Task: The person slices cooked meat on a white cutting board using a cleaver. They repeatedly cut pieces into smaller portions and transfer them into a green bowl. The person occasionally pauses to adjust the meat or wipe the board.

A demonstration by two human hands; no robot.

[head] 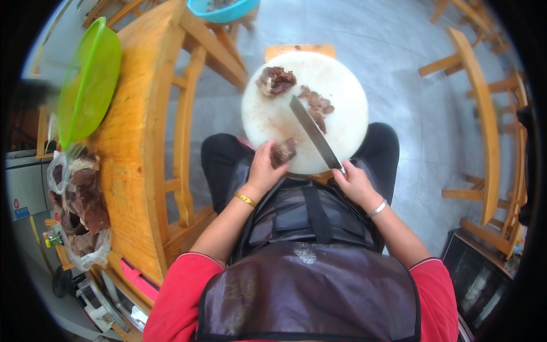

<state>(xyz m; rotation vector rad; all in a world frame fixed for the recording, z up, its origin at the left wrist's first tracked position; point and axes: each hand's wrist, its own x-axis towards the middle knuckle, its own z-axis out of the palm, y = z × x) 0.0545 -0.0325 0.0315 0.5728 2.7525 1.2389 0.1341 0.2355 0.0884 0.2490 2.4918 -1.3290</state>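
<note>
My left hand (pixel 266 166) grips a small chunk of cooked meat (pixel 283 152) at the near left edge of a round white cutting board (pixel 346 94). In my right hand (pixel 357 181) is the handle of a broad-bladed kitchen knife (pixel 314 131). Its blade points away and to the left across the board, apart from the chunk. Thin meat slices (pixel 316 107) lie just right of the blade. Farther back on the left sits a larger chunk of meat (pixel 275 81). Brown crumbs and smears mark the board between them.
The board rests on a wooden stool (pixel 299 50) between my knees. Left stands a wooden table (pixel 128 171) bearing a green plastic basket (pixel 92 85) and a plastic bag of meat pieces (pixel 83 205). A blue basket (pixel 224 12) is at the back; a wooden bench (pixel 478 128) is right.
</note>
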